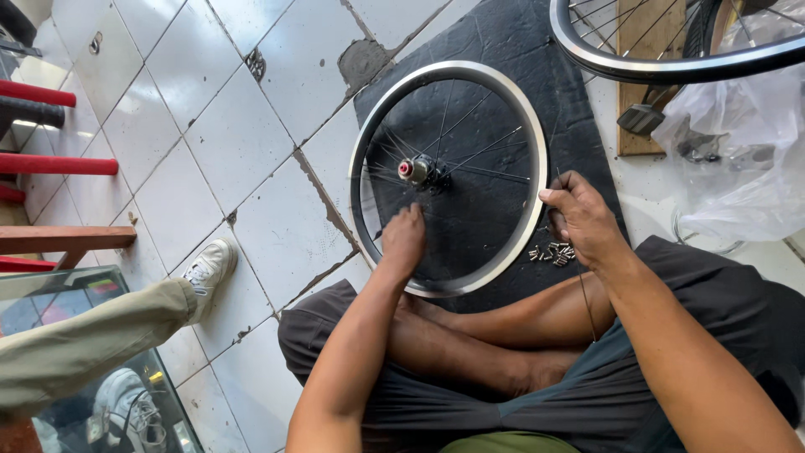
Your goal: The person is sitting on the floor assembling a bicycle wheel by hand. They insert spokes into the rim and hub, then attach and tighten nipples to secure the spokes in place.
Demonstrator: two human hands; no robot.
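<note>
Lacing looks underway: the left hand (404, 239) is reaching closed-fingered among the spokes of the silver-rimmed wheel (447, 178) lying on the dark floor mat (511, 38), the right hand (583, 220) is pinching a thin spoke (584, 289) at the rim, likely needing careful threading next.

silver rim (537, 180) under right hand (583, 220), black spokes (486, 149) beyond left hand (404, 242), red-capped hub (413, 170), black mat (503, 38), white cracked tiles (210, 126)
</note>
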